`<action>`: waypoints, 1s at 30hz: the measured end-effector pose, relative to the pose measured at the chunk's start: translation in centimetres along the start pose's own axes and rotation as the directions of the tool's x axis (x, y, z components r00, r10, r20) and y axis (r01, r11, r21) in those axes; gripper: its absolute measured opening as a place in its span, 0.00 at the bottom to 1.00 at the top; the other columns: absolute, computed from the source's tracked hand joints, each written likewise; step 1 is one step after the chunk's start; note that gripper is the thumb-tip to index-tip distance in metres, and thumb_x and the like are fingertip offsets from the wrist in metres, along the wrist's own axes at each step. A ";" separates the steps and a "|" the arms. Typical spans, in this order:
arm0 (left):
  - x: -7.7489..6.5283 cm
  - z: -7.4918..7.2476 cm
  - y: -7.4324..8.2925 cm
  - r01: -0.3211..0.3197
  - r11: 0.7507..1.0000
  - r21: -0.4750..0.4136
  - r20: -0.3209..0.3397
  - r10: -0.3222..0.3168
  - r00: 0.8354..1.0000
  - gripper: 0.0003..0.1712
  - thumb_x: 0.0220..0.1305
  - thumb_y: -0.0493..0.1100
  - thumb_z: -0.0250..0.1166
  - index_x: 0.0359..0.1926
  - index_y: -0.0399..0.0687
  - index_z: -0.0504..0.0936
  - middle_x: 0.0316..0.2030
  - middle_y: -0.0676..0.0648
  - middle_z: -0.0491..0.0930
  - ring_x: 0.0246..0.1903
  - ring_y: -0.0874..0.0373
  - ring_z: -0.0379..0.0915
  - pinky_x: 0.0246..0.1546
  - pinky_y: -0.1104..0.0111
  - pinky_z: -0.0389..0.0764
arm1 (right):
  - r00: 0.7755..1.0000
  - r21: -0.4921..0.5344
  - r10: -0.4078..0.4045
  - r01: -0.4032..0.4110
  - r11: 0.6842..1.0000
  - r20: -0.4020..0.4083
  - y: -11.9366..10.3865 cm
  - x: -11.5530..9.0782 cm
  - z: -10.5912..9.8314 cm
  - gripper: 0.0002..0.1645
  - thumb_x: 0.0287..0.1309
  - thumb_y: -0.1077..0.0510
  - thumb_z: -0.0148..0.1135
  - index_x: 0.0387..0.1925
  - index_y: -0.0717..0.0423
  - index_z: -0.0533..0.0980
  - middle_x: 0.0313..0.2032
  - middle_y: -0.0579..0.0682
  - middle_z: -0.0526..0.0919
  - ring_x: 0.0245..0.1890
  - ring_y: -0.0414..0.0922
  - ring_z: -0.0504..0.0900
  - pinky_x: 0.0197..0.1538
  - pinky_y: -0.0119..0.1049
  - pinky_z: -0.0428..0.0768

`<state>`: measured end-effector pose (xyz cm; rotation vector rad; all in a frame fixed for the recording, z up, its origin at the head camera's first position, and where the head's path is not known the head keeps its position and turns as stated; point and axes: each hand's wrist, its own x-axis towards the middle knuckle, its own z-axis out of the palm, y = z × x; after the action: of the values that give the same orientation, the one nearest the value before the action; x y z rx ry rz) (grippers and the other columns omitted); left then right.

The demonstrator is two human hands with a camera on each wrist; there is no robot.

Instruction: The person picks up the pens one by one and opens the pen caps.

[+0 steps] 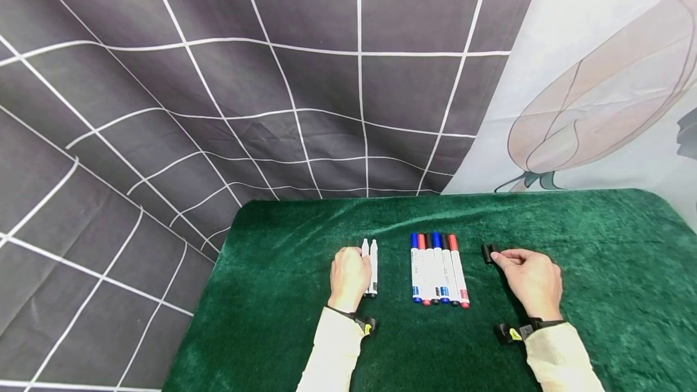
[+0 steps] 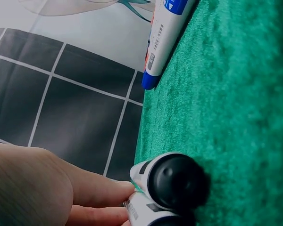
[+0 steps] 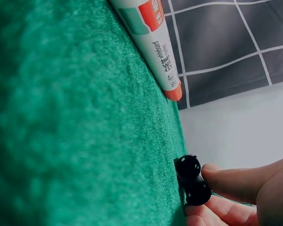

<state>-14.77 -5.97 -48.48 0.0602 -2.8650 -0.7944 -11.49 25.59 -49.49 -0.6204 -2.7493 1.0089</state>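
Observation:
Two uncapped whiteboard markers lie side by side on the green cloth, white-bodied with black ends. My left hand (image 1: 350, 272) pinches the nearer marker (image 1: 365, 248) between thumb and fingers, as the left wrist view also shows. Alongside it is the other uncapped marker (image 1: 374, 268), its black end (image 2: 178, 181) facing that camera. Over on the right, my right hand (image 1: 530, 277) pinches a black marker cap (image 3: 198, 192) with thumb and fingertips. A second black cap (image 1: 486, 253) lies right against the first, to its left in the head view.
Between the hands lies a row of several capped markers (image 1: 437, 271) in blue, red and black. A green velvet cloth (image 1: 261, 295) covers the table. Behind it hang a grey gridded curtain (image 1: 327, 83) and a white flower-printed one (image 1: 506, 156).

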 end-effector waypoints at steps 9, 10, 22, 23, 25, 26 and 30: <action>0.0 0.3 0.0 -0.015 1.000 0.021 -0.019 0.015 1.000 0.06 0.60 0.38 0.67 0.29 0.41 0.86 0.28 0.39 0.83 0.32 0.40 0.82 0.33 0.53 0.78 | 1.000 -0.006 0.001 -0.001 1.000 0.001 0.1 0.0 0.1 0.24 0.61 0.41 0.67 0.40 0.59 0.86 0.29 0.52 0.88 0.39 0.61 0.82 0.28 0.43 0.70; 0.0 0.3 0.0 -0.015 1.000 0.019 -0.023 0.016 1.000 0.05 0.59 0.38 0.67 0.29 0.41 0.87 0.28 0.39 0.83 0.32 0.40 0.82 0.33 0.53 0.78 | 1.000 -0.006 0.000 0.000 1.000 0.001 0.1 0.0 0.1 0.24 0.61 0.40 0.67 0.40 0.59 0.86 0.29 0.52 0.88 0.39 0.61 0.82 0.28 0.43 0.70; -0.1 0.2 0.1 -0.009 1.000 0.022 -0.031 0.010 0.999 0.07 0.59 0.37 0.67 0.36 0.38 0.87 0.32 0.38 0.84 0.34 0.40 0.82 0.36 0.53 0.79 | 1.000 0.002 -0.027 0.027 1.000 -0.002 0.2 0.0 0.3 0.24 0.60 0.41 0.68 0.39 0.59 0.87 0.30 0.53 0.88 0.38 0.60 0.83 0.29 0.43 0.71; -0.1 0.2 0.1 -0.009 1.000 0.022 -0.031 0.010 0.999 0.07 0.59 0.37 0.67 0.36 0.37 0.87 0.32 0.38 0.84 0.35 0.40 0.82 0.36 0.53 0.79 | 1.000 0.004 -0.030 0.030 1.000 -0.002 0.2 0.0 0.3 0.24 0.60 0.41 0.68 0.39 0.59 0.87 0.30 0.53 0.88 0.38 0.60 0.83 0.29 0.43 0.71; -0.1 0.3 0.0 -0.014 1.000 0.023 -0.032 0.014 0.999 0.07 0.59 0.37 0.67 0.37 0.37 0.87 0.32 0.38 0.84 0.35 0.40 0.83 0.36 0.53 0.79 | 1.000 0.008 -0.031 0.031 0.999 -0.003 0.2 0.0 0.3 0.24 0.60 0.41 0.68 0.39 0.59 0.86 0.29 0.53 0.88 0.37 0.60 0.83 0.28 0.42 0.70; -0.1 0.3 0.0 -0.013 1.000 0.022 -0.032 0.014 0.999 0.08 0.59 0.37 0.67 0.37 0.37 0.87 0.33 0.38 0.84 0.35 0.40 0.83 0.37 0.53 0.79 | 1.000 0.009 -0.030 0.030 1.000 -0.002 0.1 -0.1 0.2 0.24 0.60 0.41 0.68 0.38 0.59 0.86 0.29 0.53 0.88 0.37 0.60 0.83 0.28 0.42 0.70; 0.0 0.3 0.0 -0.014 1.000 0.017 -0.027 0.015 1.000 0.09 0.60 0.38 0.67 0.38 0.36 0.87 0.33 0.37 0.84 0.36 0.40 0.83 0.38 0.52 0.80 | 1.000 0.009 -0.028 0.028 1.000 0.002 0.1 0.0 0.2 0.26 0.61 0.40 0.67 0.40 0.60 0.86 0.30 0.54 0.88 0.38 0.61 0.83 0.28 0.43 0.70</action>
<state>-14.77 -5.84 -48.75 0.0518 -2.8440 -0.7603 -11.53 25.57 -49.69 -0.5787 -2.7457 1.0162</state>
